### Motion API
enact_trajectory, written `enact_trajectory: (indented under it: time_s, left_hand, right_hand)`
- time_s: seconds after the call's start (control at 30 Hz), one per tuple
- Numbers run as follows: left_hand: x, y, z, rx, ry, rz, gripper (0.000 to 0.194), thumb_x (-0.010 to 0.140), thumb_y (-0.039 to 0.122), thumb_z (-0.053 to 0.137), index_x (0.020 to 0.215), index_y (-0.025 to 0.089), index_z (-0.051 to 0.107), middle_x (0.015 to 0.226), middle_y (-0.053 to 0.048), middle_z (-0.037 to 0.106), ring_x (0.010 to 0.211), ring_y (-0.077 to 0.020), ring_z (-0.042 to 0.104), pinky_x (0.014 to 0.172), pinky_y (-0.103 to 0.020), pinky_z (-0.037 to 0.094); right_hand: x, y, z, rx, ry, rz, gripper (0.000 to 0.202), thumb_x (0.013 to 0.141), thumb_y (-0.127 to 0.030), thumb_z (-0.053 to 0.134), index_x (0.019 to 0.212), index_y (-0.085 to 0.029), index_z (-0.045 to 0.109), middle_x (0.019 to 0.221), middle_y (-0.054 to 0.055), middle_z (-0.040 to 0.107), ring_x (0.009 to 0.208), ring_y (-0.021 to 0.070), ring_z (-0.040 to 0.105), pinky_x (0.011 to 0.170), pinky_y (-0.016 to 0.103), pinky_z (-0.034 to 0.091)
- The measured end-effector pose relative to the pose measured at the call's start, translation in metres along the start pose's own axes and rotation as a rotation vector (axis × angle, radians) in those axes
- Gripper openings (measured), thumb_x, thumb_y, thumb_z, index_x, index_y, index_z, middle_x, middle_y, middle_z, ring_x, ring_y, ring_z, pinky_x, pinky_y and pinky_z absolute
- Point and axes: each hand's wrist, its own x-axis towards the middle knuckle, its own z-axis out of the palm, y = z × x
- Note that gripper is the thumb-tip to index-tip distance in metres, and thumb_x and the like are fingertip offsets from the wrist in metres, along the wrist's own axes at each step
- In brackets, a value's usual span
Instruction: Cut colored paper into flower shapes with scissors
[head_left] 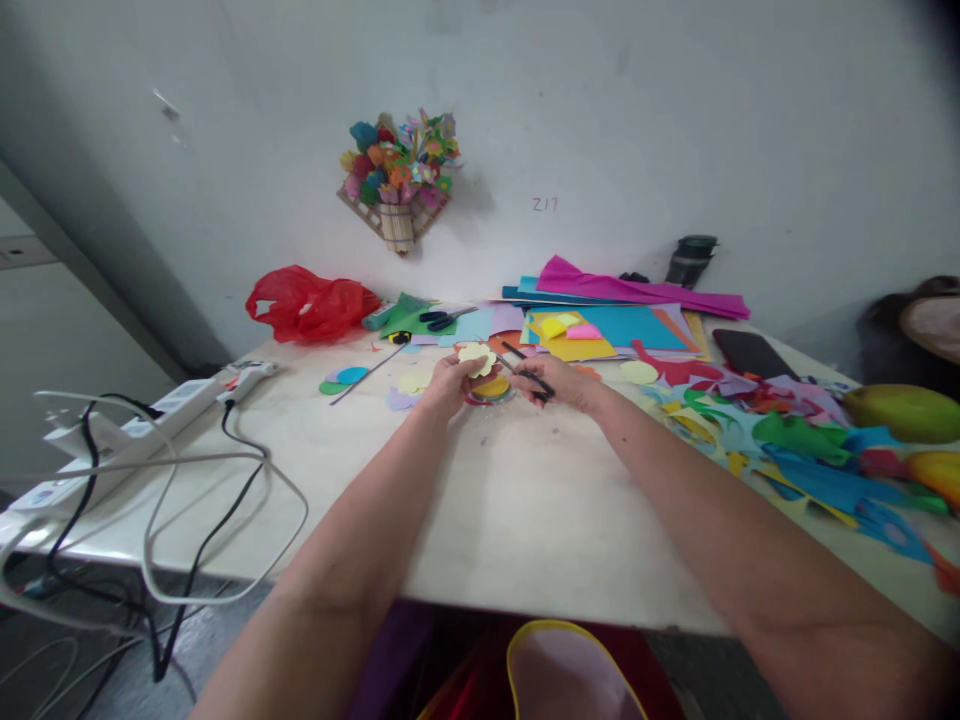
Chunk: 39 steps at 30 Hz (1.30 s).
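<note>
Over the middle of the table, my left hand point(450, 385) pinches a pale yellow scalloped paper flower point(477, 358). Just to its right, my right hand point(556, 384) is closed around black-handled scissors point(534, 381). The scissor blades point toward the flower; whether they touch it I cannot tell. Under the hands lies a small round container with yellow paper point(493, 388) in it, partly hidden. Left of my left hand are a pale yellow paper piece point(413, 382) and a lilac one point(401, 400). Blue and green paper circles point(352, 376) lie farther left.
Coloured paper sheets point(637, 330) and a magenta roll point(645, 285) lie at the back. Paper scraps point(795, 435), a phone point(752, 355) and a mango point(900, 412) are at right. Left are a red plastic bag point(307, 305), spare scissors point(442, 319) and a power strip point(180, 405) with loose cables.
</note>
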Motion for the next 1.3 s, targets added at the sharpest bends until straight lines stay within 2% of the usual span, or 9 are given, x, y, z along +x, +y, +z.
enact_trajectory:
  time_s: [0.33,0.43,0.87,1.1,1.3]
  left_hand:
    - [-0.001,-0.001,0.001,-0.010,-0.013,0.000,0.027,0.059,0.013,0.081,0.083,0.008,0.069,0.084,-0.011,0.073,0.091,-0.0277,0.073,0.094,-0.046,0.058]
    - [-0.001,0.000,0.001,-0.007,-0.012,0.001,0.026,0.059,0.013,0.081,0.082,0.009,0.069,0.084,-0.011,0.073,0.090,-0.0269,0.073,0.093,-0.045,0.058]
    - [0.000,-0.001,-0.001,0.004,-0.023,0.020,0.025,0.060,0.015,0.081,0.081,0.011,0.068,0.083,-0.008,0.073,0.077,-0.0195,0.072,0.091,-0.042,0.060]
    - [-0.001,0.000,0.000,0.007,-0.005,0.003,0.023,0.062,0.014,0.079,0.082,0.011,0.067,0.084,-0.011,0.073,0.092,-0.0265,0.072,0.093,-0.045,0.058]
    - [-0.002,0.000,0.000,0.014,-0.005,-0.005,0.022,0.063,0.012,0.077,0.083,0.009,0.068,0.085,-0.011,0.072,0.089,-0.0242,0.073,0.095,-0.044,0.057]
  right_hand:
    - [0.000,-0.001,0.001,-0.033,0.015,-0.010,0.028,0.083,-0.033,0.073,0.068,-0.016,0.055,0.048,-0.004,0.052,0.038,0.0066,0.046,0.034,0.018,0.037]
    - [0.001,0.001,0.001,-0.039,0.011,-0.029,0.031,0.081,-0.033,0.074,0.065,-0.017,0.053,0.048,-0.004,0.052,0.038,0.0067,0.046,0.035,0.018,0.038]
    - [0.004,0.009,-0.002,-0.038,0.039,-0.032,0.023,0.076,-0.031,0.077,0.073,-0.014,0.062,0.047,-0.005,0.050,0.039,0.0063,0.042,0.037,0.019,0.035]
    - [0.006,0.011,-0.003,-0.003,0.027,-0.044,0.024,0.071,-0.030,0.080,0.070,-0.014,0.062,0.046,-0.006,0.049,0.038,0.0060,0.042,0.035,0.019,0.035]
    - [0.005,0.010,-0.003,0.013,0.027,-0.037,0.021,0.071,-0.026,0.080,0.071,-0.014,0.064,0.045,-0.005,0.050,0.037,0.0059,0.041,0.034,0.019,0.035]
